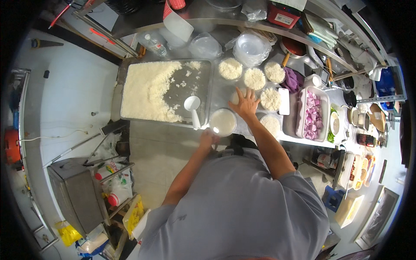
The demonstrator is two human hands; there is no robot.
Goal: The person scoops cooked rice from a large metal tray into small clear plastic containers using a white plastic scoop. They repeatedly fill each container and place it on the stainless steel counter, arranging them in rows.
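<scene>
My right hand (245, 101) has its fingers spread over a round container (234, 97), which it partly hides. My left hand (209, 139), blurred, is at the table's front edge just below a lidded round bowl (223, 122) with pale contents; its fingers are unclear. On the left a metal tray (210, 84) holds a mass of cooked white rice (146, 91), and a white scoop (192, 103) lies at its front right corner. Several round bowls of rice (270, 99) stand around and behind my right hand.
Plastic-wrapped clear bowls (252, 47) and a plastic bottle (155, 45) stand behind, below a metal shelf. To the right are a white phone (284, 101), a purple cloth (293, 80) and a white tub (301, 120) of cut purple onion (313, 117).
</scene>
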